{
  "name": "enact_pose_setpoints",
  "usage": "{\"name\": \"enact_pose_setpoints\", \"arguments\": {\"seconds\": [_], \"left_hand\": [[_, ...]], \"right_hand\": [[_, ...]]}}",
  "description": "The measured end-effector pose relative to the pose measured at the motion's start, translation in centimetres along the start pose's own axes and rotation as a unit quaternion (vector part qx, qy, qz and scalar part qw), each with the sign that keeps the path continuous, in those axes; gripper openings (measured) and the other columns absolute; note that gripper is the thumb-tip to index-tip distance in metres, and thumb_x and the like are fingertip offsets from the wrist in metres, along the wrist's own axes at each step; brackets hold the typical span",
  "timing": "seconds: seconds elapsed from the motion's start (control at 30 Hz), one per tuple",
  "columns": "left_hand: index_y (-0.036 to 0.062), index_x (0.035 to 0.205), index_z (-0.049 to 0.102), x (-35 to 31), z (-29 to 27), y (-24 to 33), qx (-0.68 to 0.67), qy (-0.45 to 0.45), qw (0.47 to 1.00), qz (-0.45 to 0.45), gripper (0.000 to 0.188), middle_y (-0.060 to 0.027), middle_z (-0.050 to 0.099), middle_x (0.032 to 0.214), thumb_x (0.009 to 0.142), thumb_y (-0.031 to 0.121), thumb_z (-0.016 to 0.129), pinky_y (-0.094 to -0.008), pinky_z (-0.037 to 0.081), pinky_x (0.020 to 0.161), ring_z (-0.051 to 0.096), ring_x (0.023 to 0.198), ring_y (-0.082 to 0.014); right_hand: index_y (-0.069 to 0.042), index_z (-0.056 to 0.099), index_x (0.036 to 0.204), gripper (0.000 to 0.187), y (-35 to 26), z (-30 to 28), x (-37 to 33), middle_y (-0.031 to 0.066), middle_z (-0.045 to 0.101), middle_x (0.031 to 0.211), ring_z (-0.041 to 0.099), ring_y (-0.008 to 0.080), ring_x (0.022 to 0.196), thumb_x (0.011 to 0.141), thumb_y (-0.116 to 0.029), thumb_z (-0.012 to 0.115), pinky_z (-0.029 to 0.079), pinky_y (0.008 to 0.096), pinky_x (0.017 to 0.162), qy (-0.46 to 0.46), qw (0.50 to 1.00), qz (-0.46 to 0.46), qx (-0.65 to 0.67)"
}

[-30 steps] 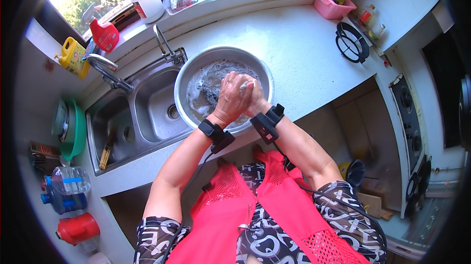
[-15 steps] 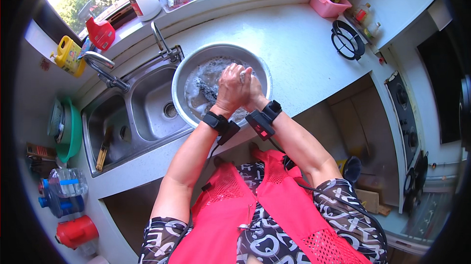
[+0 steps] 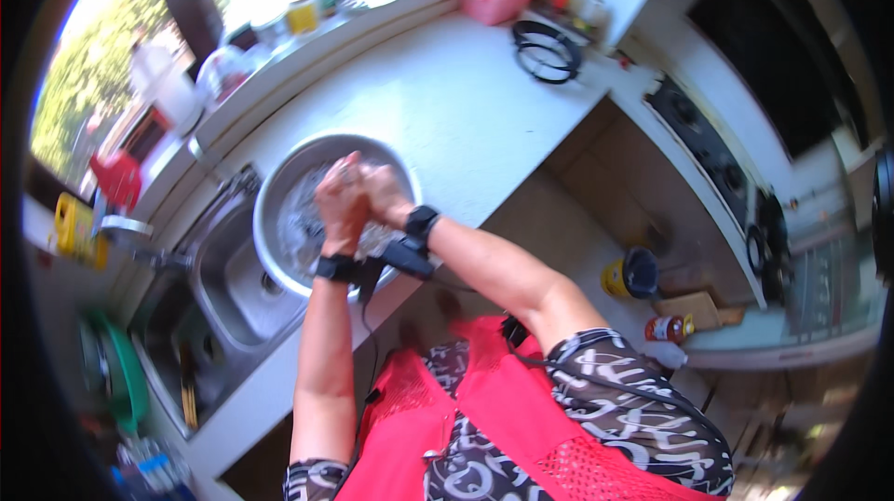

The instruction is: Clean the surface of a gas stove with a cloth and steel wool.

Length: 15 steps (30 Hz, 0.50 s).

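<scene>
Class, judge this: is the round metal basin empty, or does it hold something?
Not empty: the basin shows pale, foamy-looking liquid inside; blur makes its depth impossible to tell.

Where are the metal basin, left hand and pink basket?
Metal basin [image 3: 268,214]: head view, left inner wall.
Left hand [image 3: 342,203]: head view, back of hand.
Pink basket [image 3: 495,5]: head view, front wall.

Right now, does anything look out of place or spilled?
No clear spill shows around the round silvery metal basin, though blur hides detail. The black ring-shaped stand on the white countertop seems slightly odd, sitting apart from the long dark stovetop, where it might belong.
</scene>
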<state>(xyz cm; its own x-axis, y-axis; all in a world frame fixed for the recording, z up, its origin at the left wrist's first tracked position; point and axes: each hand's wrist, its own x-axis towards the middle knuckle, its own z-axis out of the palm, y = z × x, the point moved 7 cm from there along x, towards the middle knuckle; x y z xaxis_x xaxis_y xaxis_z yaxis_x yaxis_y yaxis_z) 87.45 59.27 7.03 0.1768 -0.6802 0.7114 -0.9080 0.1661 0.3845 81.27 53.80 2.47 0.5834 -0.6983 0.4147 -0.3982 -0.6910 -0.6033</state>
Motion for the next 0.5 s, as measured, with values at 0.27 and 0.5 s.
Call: {"name": "enact_pose_setpoints", "arguments": {"seconds": [0.27,0.5], "left_hand": [[-0.0068,0.095,0.067,-0.8,2.8,-3.5,-0.288,-0.061,0.904,-0.311,0.033,-0.0179,0.07,0.091,0.096,0.022,0.051,-0.0363,0.048,0.069,0.065,0.077,-0.0218],[-0.0012,0.107,0.063,-4.6,4.7,-8.0,-0.135,-0.122,0.977,-0.113,0.026,-0.0132,0.069,0.102,0.095,0.021,0.055,-0.0357,0.05,0.077,0.063,0.084,-0.0177]], "right_hand": [[0.001,0.06,0.103,0.029,-0.9,-0.7,0.1,0.0134,0.067,0.094,0.068,0.0256,0.087,0.081,-0.019,0.058,0.057,0.0348,0.072,-0.098,0.967,0.013,-0.233],[-0.002,0.068,0.093,0.032,-4.3,-3.2,-0.6,0.0197,0.069,0.092,0.069,0.0331,0.085,0.094,-0.021,0.042,0.055,0.0428,0.075,-0.127,0.987,0.062,-0.074]]}}
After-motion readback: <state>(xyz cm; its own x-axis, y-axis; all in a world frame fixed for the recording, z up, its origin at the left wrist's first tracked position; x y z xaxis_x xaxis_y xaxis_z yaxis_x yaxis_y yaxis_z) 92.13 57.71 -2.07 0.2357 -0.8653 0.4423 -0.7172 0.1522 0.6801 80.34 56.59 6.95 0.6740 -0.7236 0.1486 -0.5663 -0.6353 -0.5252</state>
